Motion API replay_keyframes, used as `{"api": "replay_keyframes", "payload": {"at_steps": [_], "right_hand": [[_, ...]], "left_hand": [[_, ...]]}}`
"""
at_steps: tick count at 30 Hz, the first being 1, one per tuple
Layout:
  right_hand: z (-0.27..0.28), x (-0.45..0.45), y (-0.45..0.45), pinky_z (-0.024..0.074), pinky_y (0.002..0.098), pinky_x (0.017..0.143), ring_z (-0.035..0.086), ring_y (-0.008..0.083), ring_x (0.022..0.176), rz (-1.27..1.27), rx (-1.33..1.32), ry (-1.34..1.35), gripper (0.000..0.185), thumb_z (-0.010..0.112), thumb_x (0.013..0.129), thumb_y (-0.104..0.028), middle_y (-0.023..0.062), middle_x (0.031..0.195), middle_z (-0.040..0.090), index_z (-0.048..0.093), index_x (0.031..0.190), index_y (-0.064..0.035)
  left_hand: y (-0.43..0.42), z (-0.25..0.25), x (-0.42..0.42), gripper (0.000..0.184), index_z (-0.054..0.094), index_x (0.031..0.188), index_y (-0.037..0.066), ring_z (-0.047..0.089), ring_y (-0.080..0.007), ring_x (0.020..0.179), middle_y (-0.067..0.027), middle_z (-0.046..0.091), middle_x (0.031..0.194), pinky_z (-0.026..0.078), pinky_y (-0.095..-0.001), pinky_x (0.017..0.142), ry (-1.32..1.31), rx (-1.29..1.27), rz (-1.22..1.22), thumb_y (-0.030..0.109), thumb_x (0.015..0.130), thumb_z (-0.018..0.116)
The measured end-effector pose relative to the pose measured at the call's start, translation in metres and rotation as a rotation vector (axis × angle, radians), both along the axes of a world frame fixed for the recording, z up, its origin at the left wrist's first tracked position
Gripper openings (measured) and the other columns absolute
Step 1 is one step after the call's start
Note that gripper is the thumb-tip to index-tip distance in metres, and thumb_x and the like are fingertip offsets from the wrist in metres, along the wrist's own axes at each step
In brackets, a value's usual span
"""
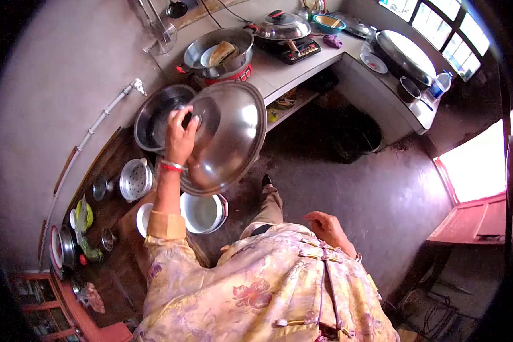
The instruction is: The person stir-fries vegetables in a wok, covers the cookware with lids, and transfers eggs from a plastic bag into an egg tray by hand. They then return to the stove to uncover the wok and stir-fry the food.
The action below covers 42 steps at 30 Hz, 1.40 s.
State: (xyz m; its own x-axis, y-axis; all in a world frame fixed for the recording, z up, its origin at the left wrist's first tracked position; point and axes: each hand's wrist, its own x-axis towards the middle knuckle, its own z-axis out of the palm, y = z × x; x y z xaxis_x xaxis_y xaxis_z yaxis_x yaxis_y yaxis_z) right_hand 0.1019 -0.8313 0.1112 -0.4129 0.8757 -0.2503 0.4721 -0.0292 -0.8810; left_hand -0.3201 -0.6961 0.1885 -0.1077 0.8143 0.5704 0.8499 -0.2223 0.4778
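Observation:
My left hand (180,137) is closed around the knob of a large domed metal pot lid (233,134), which it holds up and tilted on edge. Behind the lid stands a wide metal basin (151,122), partly covered by my hand and the lid's rim. Just below the lid is a white-lined bucket (202,214). My right hand (328,231) hangs beside my body at the right, loosely bent, with nothing visible in it. Part of its fingers is hard to make out.
On the counter sit a wok (239,48) with a bowl inside, a lidded pan (282,27) on an induction cooker (305,51), and a big lid (404,54). A white colander (135,179) and vegetables (85,228) are at the left. A wall pipe (100,122) ends in a tap.

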Motion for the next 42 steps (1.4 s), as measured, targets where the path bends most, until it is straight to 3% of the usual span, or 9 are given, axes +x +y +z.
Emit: {"api": "replay_keyframes", "payload": {"at_steps": [13,19,26,34,36,37,39,42], "right_hand": [[0.016,-0.071,0.232,0.0468,0.0315,0.057,0.058,0.0201,0.062,-0.064,0.04,-0.108,0.018,0.057,0.086,-0.002,0.0147,0.08,0.063,0.065,0.101,-0.0016],[0.021,-0.082,0.281,0.0478,0.0319,0.057,0.062,0.0217,0.064,-0.079,0.024,-0.134,0.017,0.056,0.086,-0.001,0.0163,0.083,0.065,0.064,0.101,0.0003],[0.023,-0.08,0.319,0.048,0.0316,0.056,0.062,0.021,0.063,-0.126,0.042,-0.159,0.017,0.056,0.087,-0.002,0.0159,0.083,0.065,0.065,0.101,0.0001],[0.024,-0.078,0.348,0.0476,0.0314,0.054,0.061,0.0197,0.06,-0.116,-0.019,-0.171,0.017,0.056,0.087,-0.003,0.0129,0.075,0.064,0.065,0.101,-0.0009],[0.018,-0.076,0.353,0.0404,0.0246,0.052,0.047,0.0077,0.059,-0.102,-0.017,-0.122,0.017,0.054,0.09,-0.003,0.003,0.067,0.055,0.063,0.104,-0.0007],[0.019,-0.076,0.356,0.0404,0.0246,0.052,0.047,0.0077,0.059,-0.106,-0.012,-0.119,0.017,0.054,0.09,-0.003,0.003,0.067,0.055,0.063,0.104,-0.0007],[0.023,-0.079,0.364,0.0485,0.0329,0.056,0.062,0.0222,0.061,-0.057,0.022,-0.168,0.017,0.057,0.085,-0.003,0.015,0.077,0.065,0.065,0.1,-0.0008],[0.017,-0.081,0.37,0.0507,0.0341,0.06,0.064,0.0257,0.066,-0.019,0.134,-0.14,0.017,0.059,0.084,-0.004,0.017,0.083,0.066,0.065,0.1,-0.0009]], "left_hand": [[0.372,-0.033,-0.102,0.035,0.061,0.108,0.003,0.057,-0.0376,0.093,-0.0213,0.058,0.097,0.046,-0.0436,0.083,0.111,0.074,0.043,0.022,0.08,0.066],[0.468,-0.059,-0.126,0.033,0.061,0.108,0.005,0.057,-0.0373,0.096,-0.0206,0.059,0.099,0.047,-0.0438,0.085,0.144,-0.038,0.097,0.023,0.081,0.065],[0.497,-0.066,-0.123,0.035,0.06,0.111,0.007,0.057,-0.037,0.098,-0.0202,0.056,0.105,0.047,-0.0431,0.085,0.173,-0.203,0.192,0.026,0.082,0.066],[0.497,-0.077,-0.122,0.039,0.06,0.113,0.005,0.055,-0.0381,0.1,-0.0211,0.055,0.108,0.045,-0.0423,0.089,0.118,-0.19,0.105,0.025,0.081,0.067],[0.496,-0.077,-0.123,0.038,0.06,0.113,0.005,0.055,-0.0379,0.1,-0.0204,0.055,0.108,0.044,-0.0423,0.089,0.137,-0.21,0.113,0.024,0.081,0.067],[0.496,-0.077,-0.124,0.038,0.059,0.112,0.004,0.055,-0.037,0.1,-0.0198,0.055,0.105,0.045,-0.0426,0.088,0.155,-0.203,0.112,0.023,0.08,0.067],[0.494,-0.077,-0.122,0.038,0.058,0.112,0.004,0.055,-0.0366,0.099,-0.0194,0.055,0.104,0.046,-0.0432,0.086,0.164,-0.176,0.109,0.021,0.079,0.068],[0.493,-0.081,-0.124,0.039,0.057,0.113,0.004,0.055,-0.0369,0.1,-0.0192,0.055,0.105,0.046,-0.0433,0.087,0.17,-0.148,0.09,0.021,0.079,0.068]]}}
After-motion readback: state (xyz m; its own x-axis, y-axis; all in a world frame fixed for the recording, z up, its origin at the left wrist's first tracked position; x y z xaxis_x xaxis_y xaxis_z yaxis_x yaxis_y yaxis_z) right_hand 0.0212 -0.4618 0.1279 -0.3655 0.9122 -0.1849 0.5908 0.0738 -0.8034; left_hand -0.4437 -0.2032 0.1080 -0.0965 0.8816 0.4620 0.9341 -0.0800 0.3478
